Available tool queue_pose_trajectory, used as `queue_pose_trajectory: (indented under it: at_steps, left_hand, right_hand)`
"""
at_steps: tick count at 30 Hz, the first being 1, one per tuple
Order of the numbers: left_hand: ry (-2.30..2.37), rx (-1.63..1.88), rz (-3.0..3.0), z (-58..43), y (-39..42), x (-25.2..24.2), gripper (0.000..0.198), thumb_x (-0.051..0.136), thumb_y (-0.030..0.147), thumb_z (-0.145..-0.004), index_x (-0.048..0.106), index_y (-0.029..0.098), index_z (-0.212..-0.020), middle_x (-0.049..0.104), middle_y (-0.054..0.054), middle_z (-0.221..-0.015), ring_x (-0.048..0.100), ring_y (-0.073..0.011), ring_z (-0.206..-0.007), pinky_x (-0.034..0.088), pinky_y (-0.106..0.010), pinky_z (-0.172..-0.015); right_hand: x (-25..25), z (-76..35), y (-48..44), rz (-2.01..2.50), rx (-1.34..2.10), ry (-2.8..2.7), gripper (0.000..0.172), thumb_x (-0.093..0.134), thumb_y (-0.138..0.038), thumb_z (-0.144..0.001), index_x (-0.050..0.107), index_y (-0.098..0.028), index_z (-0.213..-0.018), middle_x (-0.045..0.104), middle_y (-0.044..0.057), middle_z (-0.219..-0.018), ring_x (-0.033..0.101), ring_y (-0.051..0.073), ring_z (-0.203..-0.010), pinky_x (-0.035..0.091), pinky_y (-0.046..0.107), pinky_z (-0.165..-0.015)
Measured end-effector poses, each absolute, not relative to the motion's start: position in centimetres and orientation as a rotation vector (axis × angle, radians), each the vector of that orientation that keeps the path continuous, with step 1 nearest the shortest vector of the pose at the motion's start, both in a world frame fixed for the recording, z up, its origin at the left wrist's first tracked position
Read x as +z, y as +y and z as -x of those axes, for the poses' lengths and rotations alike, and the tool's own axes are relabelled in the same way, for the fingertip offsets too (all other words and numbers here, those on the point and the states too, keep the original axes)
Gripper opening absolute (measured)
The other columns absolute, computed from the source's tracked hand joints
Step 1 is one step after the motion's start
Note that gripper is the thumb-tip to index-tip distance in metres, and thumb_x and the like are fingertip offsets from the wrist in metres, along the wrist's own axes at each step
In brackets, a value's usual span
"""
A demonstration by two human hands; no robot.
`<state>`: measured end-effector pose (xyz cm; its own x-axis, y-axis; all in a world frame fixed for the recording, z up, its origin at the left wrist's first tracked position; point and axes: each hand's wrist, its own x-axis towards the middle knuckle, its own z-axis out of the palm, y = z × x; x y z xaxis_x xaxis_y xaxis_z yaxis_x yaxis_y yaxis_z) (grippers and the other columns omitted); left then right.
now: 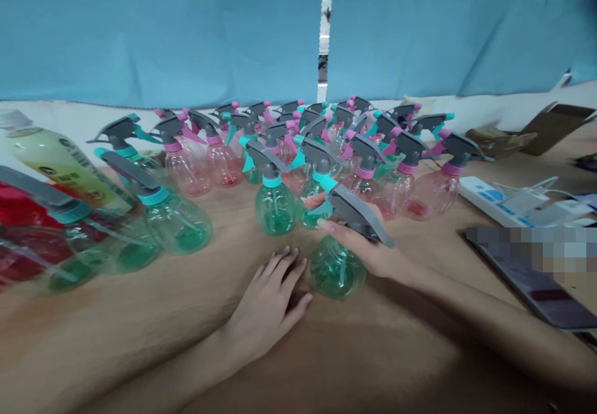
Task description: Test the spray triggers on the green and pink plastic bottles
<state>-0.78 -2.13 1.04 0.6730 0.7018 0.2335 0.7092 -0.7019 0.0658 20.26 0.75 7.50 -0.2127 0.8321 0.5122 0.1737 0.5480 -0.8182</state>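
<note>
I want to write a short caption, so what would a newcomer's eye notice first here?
First, the crowd of spray bottles with pink and teal trim, across the middle of the table. In front of them, the right hand grips a green spray bottle, with the left hand beside it. A broad blue sheet fills the top.

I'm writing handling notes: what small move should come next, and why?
Perhaps move the left hand to the held bottle and steady it: the right hand grips it around the neck, while the left lies palm down on the table close beside it.
</note>
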Motion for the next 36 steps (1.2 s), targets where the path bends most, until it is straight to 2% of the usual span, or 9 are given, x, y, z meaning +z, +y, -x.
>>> queue_pose_trajectory:
  at_steps: [3,11,15,20,27,30,36]
  left_hand:
    - [-1.203,-0.376,2.846,0.82,-2.08,0.94,0.045,0.049,0.037,-0.095,0.049,0.011,-0.132,0.049,-0.017,-0.14,0.045,-0.0316,-0.128,0.042,-0.049,-0.1]
    - [-1.167,-0.421,2.836,1.01,-1.85,0.83,0.043,0.047,0.037,-0.095,0.05,0.012,-0.131,0.051,-0.016,-0.137,0.046,-0.0313,-0.127,0.044,-0.049,-0.098]
    - [-1.153,-0.43,2.83,1.05,-1.76,0.8,0.043,0.046,0.037,-0.096,0.049,0.013,-0.131,0.051,-0.016,-0.137,0.046,-0.0316,-0.128,0.044,-0.05,-0.099]
    - [-1.148,-0.432,2.827,0.95,-1.82,0.82,0.044,0.047,0.036,-0.095,0.049,0.011,-0.132,0.051,-0.017,-0.137,0.044,-0.0313,-0.129,0.043,-0.049,-0.1]
    - [-1.167,-0.429,2.824,1.03,-1.82,0.72,0.045,0.049,0.037,-0.094,0.049,0.012,-0.132,0.051,-0.016,-0.137,0.045,-0.0313,-0.129,0.044,-0.048,-0.1]
    - [-1.174,-0.438,2.825,1.03,-1.82,0.73,0.044,0.048,0.037,-0.095,0.049,0.013,-0.132,0.051,-0.016,-0.138,0.045,-0.0316,-0.129,0.044,-0.049,-0.099]
    - [-1.17,-0.424,2.828,0.98,-1.88,0.86,0.043,0.047,0.037,-0.095,0.05,0.013,-0.131,0.051,-0.017,-0.138,0.046,-0.0324,-0.128,0.043,-0.052,-0.099]
  right_hand:
    - [7.61,-20.26,0.7,0.827,0.761,-1.704,0.028,0.06,-0.028,-0.085,0.062,-0.019,-0.112,0.068,0.003,-0.093,0.058,0.013,-0.067,0.048,0.031,-0.07]
    - [7.7,-20.07,0.85,0.805,0.801,-1.694,0.028,0.06,-0.027,-0.084,0.062,-0.02,-0.111,0.068,0.001,-0.085,0.054,0.011,-0.058,0.047,0.03,-0.064]
    - [7.86,-20.03,0.77,0.763,0.811,-1.687,0.025,0.06,-0.024,-0.082,0.065,-0.022,-0.107,0.068,0.003,-0.098,0.054,0.01,-0.059,0.048,0.03,-0.064]
    - [8.04,-19.99,0.73,0.75,0.82,-1.684,0.026,0.059,-0.023,-0.082,0.065,-0.021,-0.108,0.067,0.004,-0.098,0.053,0.01,-0.057,0.047,0.029,-0.061]
    - [8.2,-20.03,0.7,0.784,0.83,-1.695,0.028,0.059,-0.023,-0.082,0.064,-0.021,-0.11,0.067,0.002,-0.088,0.052,0.011,-0.057,0.048,0.029,-0.064]
    - [8.17,-20.13,0.66,0.79,0.816,-1.71,0.027,0.058,-0.021,-0.082,0.064,-0.022,-0.109,0.067,0.001,-0.091,0.055,0.011,-0.062,0.048,0.028,-0.065]
    - [7.92,-20.27,0.86,0.769,0.847,-1.727,0.023,0.058,-0.024,-0.086,0.062,-0.024,-0.108,0.064,0.0,-0.09,0.051,0.01,-0.058,0.05,0.031,-0.068]
